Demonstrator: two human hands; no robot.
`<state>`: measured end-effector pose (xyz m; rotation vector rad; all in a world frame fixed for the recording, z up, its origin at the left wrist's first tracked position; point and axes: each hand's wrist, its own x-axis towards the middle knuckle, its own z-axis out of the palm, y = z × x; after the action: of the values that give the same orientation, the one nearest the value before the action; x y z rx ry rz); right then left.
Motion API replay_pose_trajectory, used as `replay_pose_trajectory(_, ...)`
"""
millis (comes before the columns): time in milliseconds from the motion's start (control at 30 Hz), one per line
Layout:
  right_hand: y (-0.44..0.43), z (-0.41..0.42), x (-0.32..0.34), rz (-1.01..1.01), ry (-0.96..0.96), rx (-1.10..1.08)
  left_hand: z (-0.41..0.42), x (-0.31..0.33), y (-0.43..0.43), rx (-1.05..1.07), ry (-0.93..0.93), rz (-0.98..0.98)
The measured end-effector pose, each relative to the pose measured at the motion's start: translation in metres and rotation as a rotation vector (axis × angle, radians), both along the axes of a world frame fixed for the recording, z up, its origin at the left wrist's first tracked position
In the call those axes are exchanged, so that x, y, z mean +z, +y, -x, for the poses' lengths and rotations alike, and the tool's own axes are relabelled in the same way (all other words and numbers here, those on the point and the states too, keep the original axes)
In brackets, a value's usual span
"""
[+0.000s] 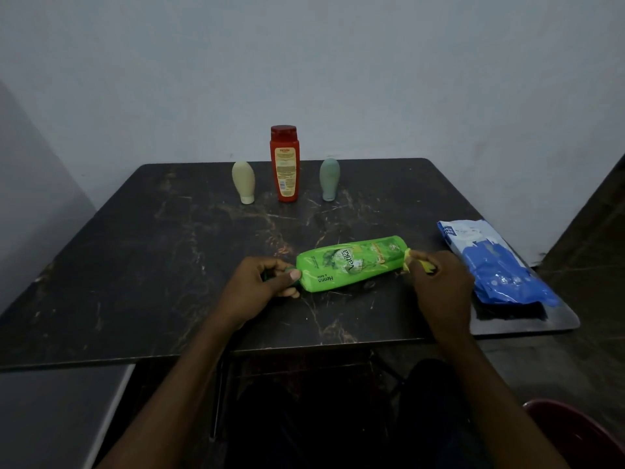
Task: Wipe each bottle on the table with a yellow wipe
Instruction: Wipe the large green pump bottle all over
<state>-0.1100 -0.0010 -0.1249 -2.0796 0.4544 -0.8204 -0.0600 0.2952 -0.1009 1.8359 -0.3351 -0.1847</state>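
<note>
Cap (266,276) mostly hidden in left hand (258,287) clamping green bottle (351,264); right hand (439,282) pinches wipe (426,265).

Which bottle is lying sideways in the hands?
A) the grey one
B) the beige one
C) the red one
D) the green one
D: the green bottle lies sideways, with the left hand gripping its cap end and the right hand pinching the wipe against its other end.
</note>
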Motion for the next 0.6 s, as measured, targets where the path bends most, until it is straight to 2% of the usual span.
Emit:
replay_pose_trajectory(133,0.023,0.002,0.000,0.065,-0.002,0.047,-0.001,-0.002,0.000,0.001,-0.046,-0.014)
replay_pose_trajectory(300,0.097,0.013,0.001,0.191,-0.078,0.238,-0.001,-0.005,0.001,0.009,-0.072,-0.036)
replay_pose_trajectory(400,0.134,0.017,0.002,0.279,-0.110,0.279,-0.001,-0.006,0.001,0.014,-0.087,-0.047)
replay_pose_trajectory(600,0.137,0.018,0.000,0.324,-0.155,0.394,-0.002,-0.007,0.003,0.007,-0.099,-0.061)
